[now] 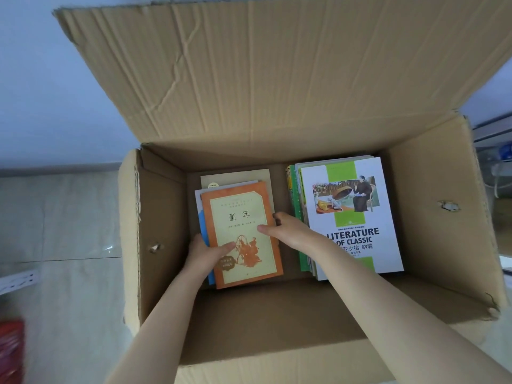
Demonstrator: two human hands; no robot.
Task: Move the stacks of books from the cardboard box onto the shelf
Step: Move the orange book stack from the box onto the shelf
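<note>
I see the cardboard box (pixel 432 217) standing open on the tiled floor (pixel 61 217), far flap up and tilted back. Two stacks of books are inside, on the box bottom.

Left stack (pixel 235 178): orange-and-cream paperback (pixel 243 217) on top, lying flat and turned slightly clockwise against the books under it. A beige cover and a white/blue one stick out beneath it at the far and left edges.

Right stack (pixel 297 195): taller, topped by a white-and-green book (pixel 357 239) printed "LITERATURE OF CLASSIC". Green spines show on its left side. It sits just beside the right wall of the box, with a gap of bare cardboard between the two stacks.

Left hand (pixel 205 256): at the left-near edge of the left stack, thumb lying on the orange cover, remaining fingers tucked down the stack's left side and hidden. It's clamped on the stack edge.

Right hand (pixel 288 231): at the right edge of the same stack, thumb flat on the cover, other fingers curled down into the gap along the stack's right side. Also gripping the stack. The right forearm crosses over the near-left corner of the white-and-green book.

Both forearms reach down over the near wall of the box. I can't tell whether the stack is off the box bottom.

Red blurred object (pixel 11 347) at the lower left on the floor; can't identify it.
</note>
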